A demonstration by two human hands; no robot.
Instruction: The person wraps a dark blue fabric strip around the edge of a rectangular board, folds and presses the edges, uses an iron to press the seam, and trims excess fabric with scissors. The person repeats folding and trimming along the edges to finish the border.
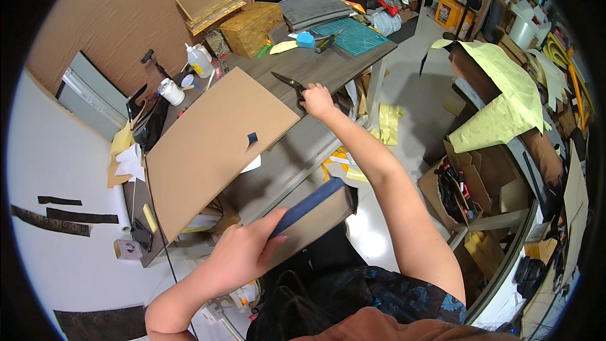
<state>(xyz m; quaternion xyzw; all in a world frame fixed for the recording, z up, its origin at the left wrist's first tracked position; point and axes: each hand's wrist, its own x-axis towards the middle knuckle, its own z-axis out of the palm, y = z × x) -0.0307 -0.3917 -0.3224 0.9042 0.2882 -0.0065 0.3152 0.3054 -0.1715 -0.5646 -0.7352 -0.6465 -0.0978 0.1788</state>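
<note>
- At the table's [271, 64] front edge, right of the board's [208, 145] right corner: scissors [294, 84], right hand [317, 101] on them.
- Hands well apart: right one reaches out over the front edge, left one [249, 246] is low and close to the body.
- Right: fingers curled on the scissors' handles; can't tell if they go through the loops or if the scissors are lifted.
- Scissors' long axis: handles toward the right hand, blades pointing away and leftward, tip clear of the board.
- Left: clamped on one end of a blue-edged piece [319, 211], off the table, short of its front edge.
- Piece's long axis: from left hand up and rightward, far end below the right forearm.
- Scissors lie ahead of the piece, slightly left of its far end; right hand is much nearer them.
- Board overhangs the front edge, blue scrap [252, 137] on it; mat [356, 36] at the table's right end.
</note>
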